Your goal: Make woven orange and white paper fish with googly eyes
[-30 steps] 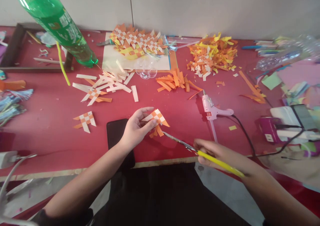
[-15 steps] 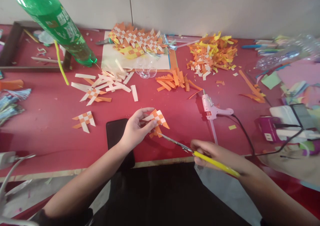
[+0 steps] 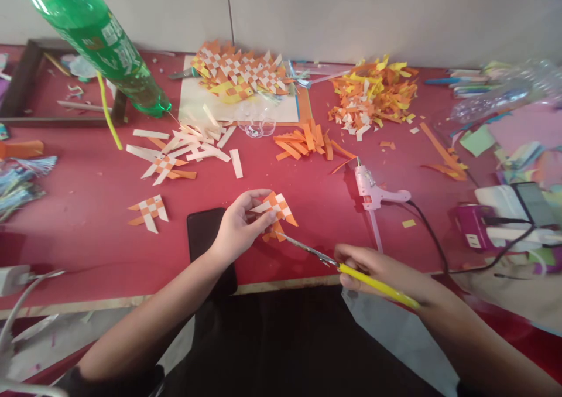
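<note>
My left hand (image 3: 237,224) pinches a small woven piece of orange and white paper strips (image 3: 276,208) just above the red table (image 3: 88,209). Yellow-handled scissors (image 3: 333,262) are gripped in my right hand (image 3: 373,265), and their blade tips reach the lower edge of the woven piece. A black phone (image 3: 204,236) lies under my left wrist.
A pink glue gun (image 3: 375,195) with a black cord lies right of my hands. Loose white strips (image 3: 193,145), orange strips (image 3: 307,142), a scrap pile (image 3: 373,95) and woven pieces (image 3: 237,72) lie farther back. A green bottle (image 3: 99,40) leans at the left. A power strip (image 3: 504,221) sits at the right.
My right hand has brought the scissors slightly up and left, so the blade tips now meet the woven piece's lower edge. My left hand has stayed in place.
</note>
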### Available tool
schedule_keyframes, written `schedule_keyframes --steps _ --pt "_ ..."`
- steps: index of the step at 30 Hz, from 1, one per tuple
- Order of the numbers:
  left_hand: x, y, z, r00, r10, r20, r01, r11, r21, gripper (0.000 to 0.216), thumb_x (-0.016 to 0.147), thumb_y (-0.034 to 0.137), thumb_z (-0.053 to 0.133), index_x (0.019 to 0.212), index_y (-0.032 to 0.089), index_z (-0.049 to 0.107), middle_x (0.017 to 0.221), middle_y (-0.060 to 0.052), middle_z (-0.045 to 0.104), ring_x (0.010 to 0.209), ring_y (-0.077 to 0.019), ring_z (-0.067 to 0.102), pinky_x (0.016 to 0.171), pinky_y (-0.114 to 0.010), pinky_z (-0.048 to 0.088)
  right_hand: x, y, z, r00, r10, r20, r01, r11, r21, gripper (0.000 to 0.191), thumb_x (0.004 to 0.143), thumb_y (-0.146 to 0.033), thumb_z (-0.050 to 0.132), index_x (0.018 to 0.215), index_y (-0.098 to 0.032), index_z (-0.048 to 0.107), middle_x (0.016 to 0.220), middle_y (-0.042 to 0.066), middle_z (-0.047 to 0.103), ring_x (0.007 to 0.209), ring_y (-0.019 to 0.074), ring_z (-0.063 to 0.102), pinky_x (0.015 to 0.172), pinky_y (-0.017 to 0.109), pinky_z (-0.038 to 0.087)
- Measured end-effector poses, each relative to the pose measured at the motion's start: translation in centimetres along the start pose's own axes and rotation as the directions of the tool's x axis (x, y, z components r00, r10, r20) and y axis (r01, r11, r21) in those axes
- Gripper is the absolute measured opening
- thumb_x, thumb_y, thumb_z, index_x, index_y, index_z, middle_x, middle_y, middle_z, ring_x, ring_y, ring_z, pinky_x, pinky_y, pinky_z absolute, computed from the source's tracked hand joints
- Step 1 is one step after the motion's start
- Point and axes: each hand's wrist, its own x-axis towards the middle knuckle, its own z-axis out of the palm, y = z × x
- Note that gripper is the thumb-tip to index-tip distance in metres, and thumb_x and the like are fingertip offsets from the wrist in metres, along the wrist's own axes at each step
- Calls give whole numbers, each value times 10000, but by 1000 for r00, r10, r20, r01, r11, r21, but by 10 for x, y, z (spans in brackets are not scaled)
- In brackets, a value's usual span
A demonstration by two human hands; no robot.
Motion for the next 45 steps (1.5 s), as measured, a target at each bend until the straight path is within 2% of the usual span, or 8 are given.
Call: schedule_keyframes --steps 15,20,27,31,35,39,42,45 --pt "1 -1 -1 1000 -21 -15 20 1000 -21 377 794 277 757 1135 199 616 945 -50 721 668 -109 683 591 -184 558 6 -3 2 999 37 -10 -37 999 -15 408 765 -522 664 836 -198 426 656 -73 395 579 77 334 525 220 253" --pt "0 -1 -1 999 -40 -20 38 996 -86 350 783 270 770 1088 186 623 871 -46 732 608 -107 660 572 -205 546 6 -10 4 998 62 -13 -62 997 51 327 779 -415 635 808 -210 382 695 -24 575 589 86 443 529 207 304" --pt "5 -1 -4 999 12 -29 -20 954 -299 170 806 247 750 879 198 604 765 22 684 648 -72 628 652 -182 504 2 5 -1 967 75 -243 -112 984 -141 373 753 -460 677 760 -224 388 600 -81 475 513 81 390 475 201 263" --pt "8 0 -5 1000 20 -17 -26 917 -399 165 836 249 713 847 210 553 744 46 658 679 -76 636 705 -200 508 5 14 0 860 24 -509 -162 960 -229 344 762 -501 667 805 -233 456 705 -28 609 616 152 589 536 234 396" --pt "7 1 -4 1000 12 18 -3 901 -433 161 854 237 690 859 202 533 766 28 678 716 -94 656 773 -242 521 15 19 7 710 -104 -696 -166 936 -309 392 824 -507 602 1078 -211 568 945 88 707 798 243 691 662 324 518" --pt "6 2 -3 999 -11 35 25 904 -427 149 869 234 674 921 199 539 733 21 682 699 -105 662 745 -243 525 22 19 14 584 -358 -729 -99 859 -502 325 912 -411 534 1123 -180 622 1076 130 675 927 263 677 783 381 535" --pt "5 2 -2 999 -30 40 45 905 -424 196 864 248 683 999 196 550 752 9 698 708 -119 677 745 -255 537 24 6 18 414 -535 -736 -38 798 -601 173 921 -310 548 962 -206 680 990 102 693 964 255 660 875 400 514" --pt "5 2 -1 998 -27 58 49 899 -435 188 855 256 695 983 175 583 765 -8 705 718 -124 684 749 -252 545 36 -18 24 323 -571 -755 193 820 -538 97 893 -268 604 920 -204 671 899 72 710 812 190 682 794 347 554"
